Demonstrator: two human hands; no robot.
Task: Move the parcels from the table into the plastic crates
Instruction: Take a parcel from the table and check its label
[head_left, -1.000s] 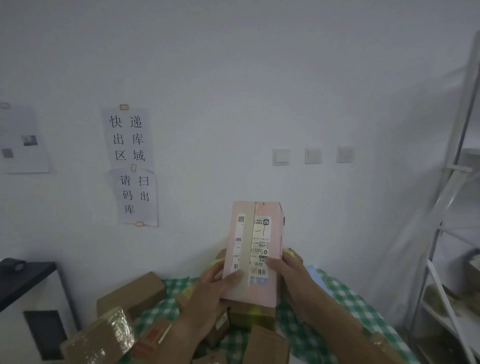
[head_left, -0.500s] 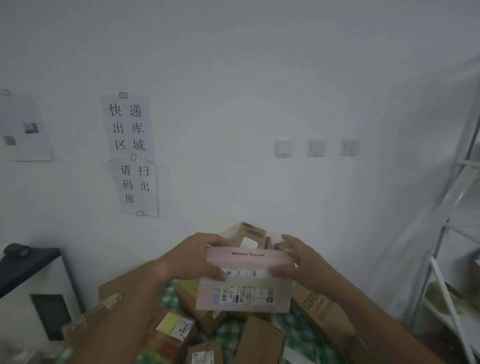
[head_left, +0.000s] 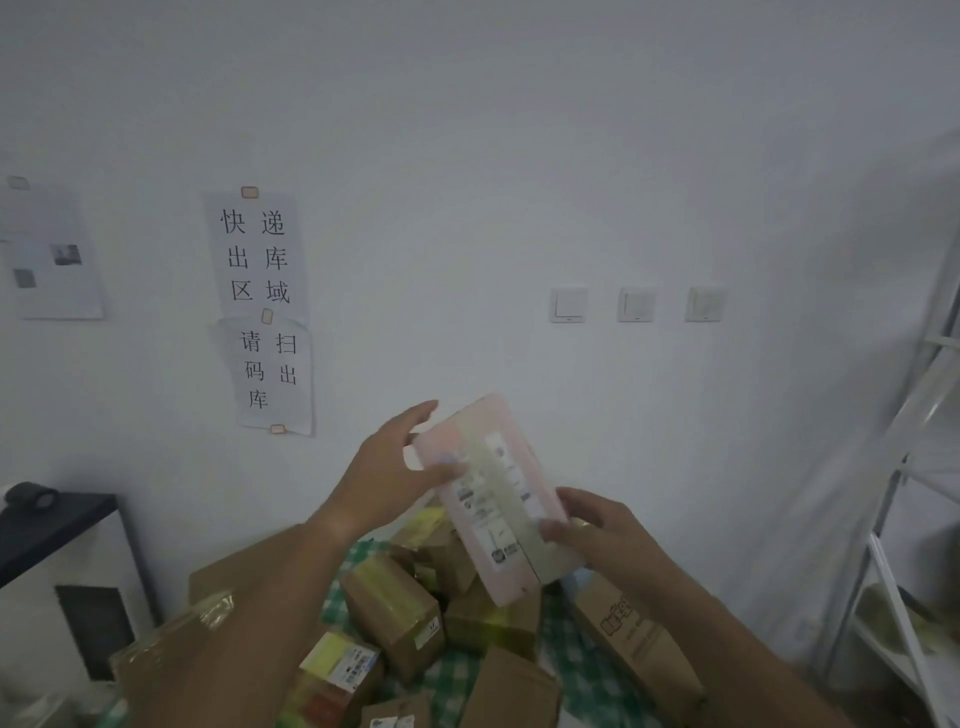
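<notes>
Many brown parcels (head_left: 395, 608) lie heaped on the checked table (head_left: 582, 675), so most work remains, and no crate shows. Above that table, the left hand (head_left: 387, 478) and right hand (head_left: 597, 530) grip a tilted pink parcel (head_left: 493, 499), fingers curled round its ends.

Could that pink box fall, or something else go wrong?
It might. The pink box is tilted in mid-air, with the left hand and right hand holding only its ends, so it could slip onto the brown parcels piled underneath. No crate is in view, so carrying it there could bump that pile.
</notes>
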